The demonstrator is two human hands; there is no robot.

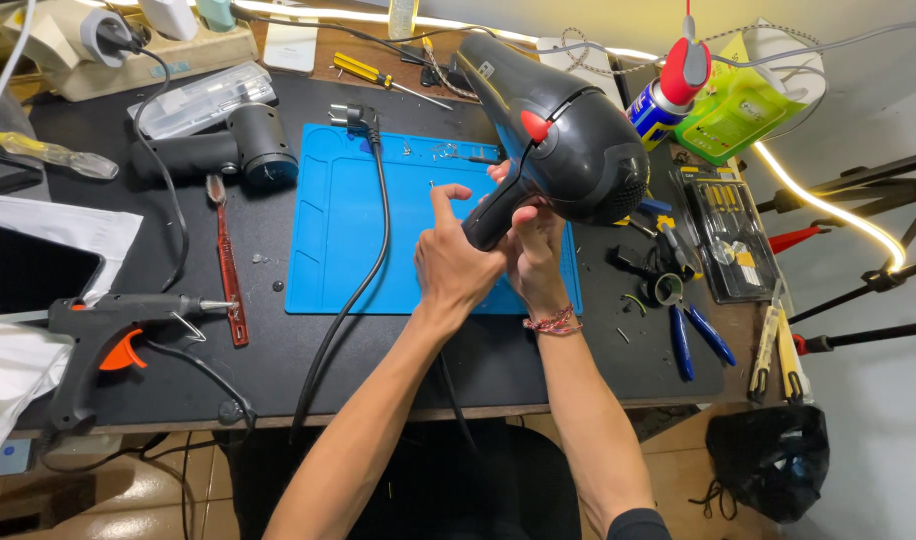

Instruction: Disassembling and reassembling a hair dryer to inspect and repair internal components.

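A black hair dryer (568, 135) with a red switch is held up over the blue work mat (328, 230). My left hand (456, 262) wraps the lower part of its handle, index finger raised. My right hand (534, 250), with a braided bracelet at the wrist, grips the handle from the right side. The dryer's black cord (363, 270) runs across the mat, and its plug (353, 117) lies at the mat's top edge.
A black glue gun (108, 335) lies at the front left, a red-handled tool (228, 270) beside it. A small black blower (218, 150) sits at the back left. Blue pliers (693, 340), a tool case (733, 245), a spray can (668, 90) and tripod legs (858, 190) crowd the right.
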